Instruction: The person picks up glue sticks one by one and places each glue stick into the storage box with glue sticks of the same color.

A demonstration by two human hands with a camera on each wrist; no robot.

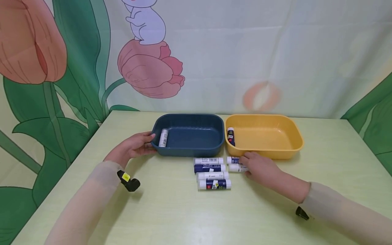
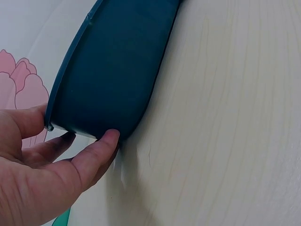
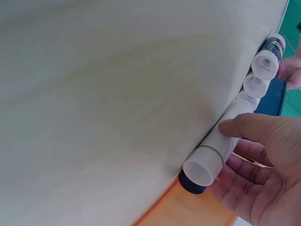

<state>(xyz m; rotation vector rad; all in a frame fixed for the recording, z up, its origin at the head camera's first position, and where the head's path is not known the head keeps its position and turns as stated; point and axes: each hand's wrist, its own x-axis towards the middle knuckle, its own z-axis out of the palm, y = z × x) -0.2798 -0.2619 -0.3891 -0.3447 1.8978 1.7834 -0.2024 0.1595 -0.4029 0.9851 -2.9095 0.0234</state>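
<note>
My left hand (image 1: pixel 136 145) holds the left end of a dark blue tray (image 1: pixel 191 152), seen close up in the left wrist view, where its fingers touch the rim and lower edge of the end wall (image 2: pixel 108 80). Near the yellow tray's front wall, my right hand (image 1: pixel 264 169) grips a white glue stick (image 3: pixel 217 143), thumb on the near side and fingers curled on the far side. A dark blue glue stick (image 1: pixel 233 160) lies just behind it, partly hidden by the fingers. Left of that hand, several white and dark blue glue sticks (image 1: pixel 212 175) lie in a column.
One white glue stick (image 1: pixel 163 137) lies inside the blue tray at its left. Inside the yellow tray (image 1: pixel 264 154) a dark blue glue stick (image 1: pixel 231 136) lies at the left. Both trays stand side by side at the table's back edge, before a printed curtain (image 1: pixel 214 68).
</note>
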